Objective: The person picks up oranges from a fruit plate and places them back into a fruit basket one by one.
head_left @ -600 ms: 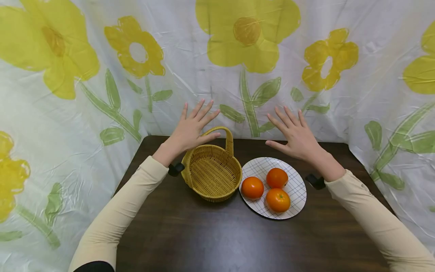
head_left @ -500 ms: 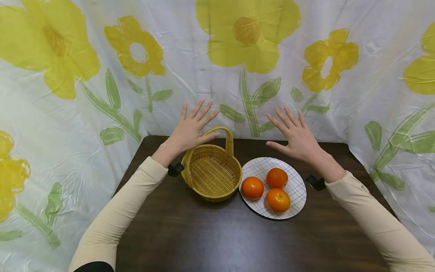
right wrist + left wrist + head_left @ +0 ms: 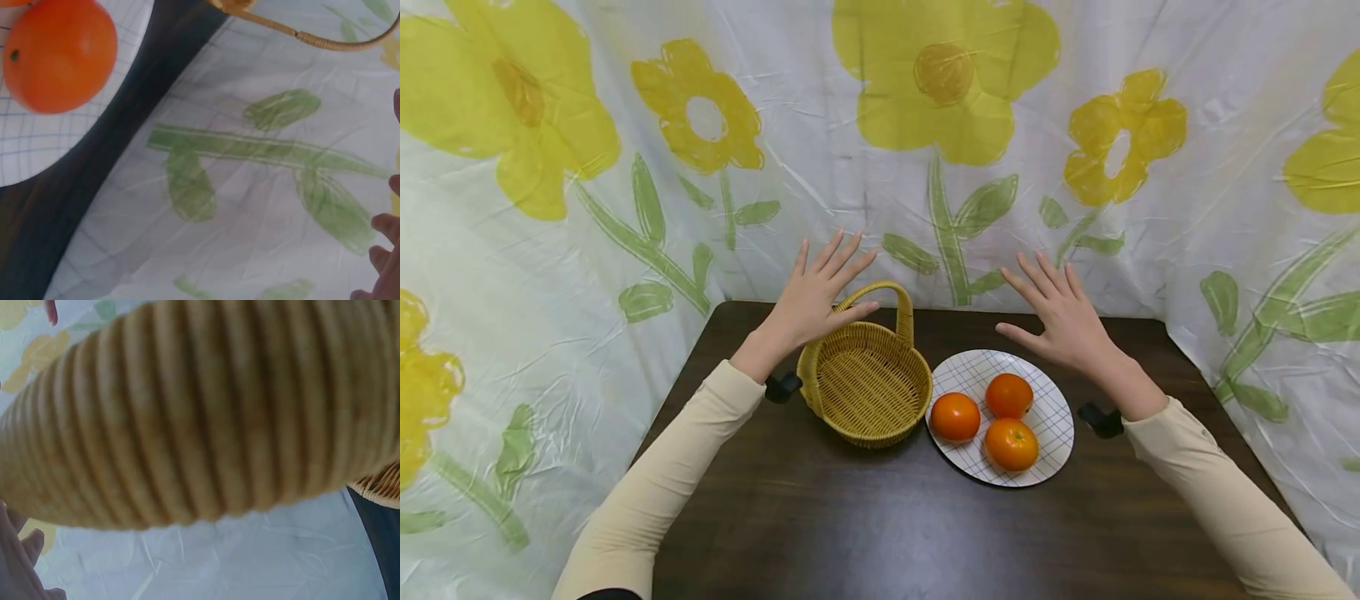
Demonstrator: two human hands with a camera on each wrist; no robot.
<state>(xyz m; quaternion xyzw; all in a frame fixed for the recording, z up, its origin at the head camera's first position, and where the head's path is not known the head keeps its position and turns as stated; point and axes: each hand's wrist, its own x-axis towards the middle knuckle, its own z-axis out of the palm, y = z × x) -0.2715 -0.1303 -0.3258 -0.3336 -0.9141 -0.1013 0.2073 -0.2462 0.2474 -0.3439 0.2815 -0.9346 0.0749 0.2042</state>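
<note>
My left hand, fingers spread and palm down, is held over the left back side of a yellow woven basket and overlaps its arched handle. That handle fills most of the left wrist view, close to the camera. My right hand hovers with spread fingers just behind the right rim of a round white plate with a grid pattern. On the plate lie three orange round fruits, a left one, a back one and a front one with a small green stem spot. Neither hand holds anything.
The dark brown table carries the basket and the plate, which stand side by side. A white curtain with yellow flowers hangs right behind the table and along both its sides. A black wrist camera sits under the left wrist.
Both hands have drifted slightly down in the head view, the left a little to the left and the right a little to the right. Basket, plate and fruits stay in place.
</note>
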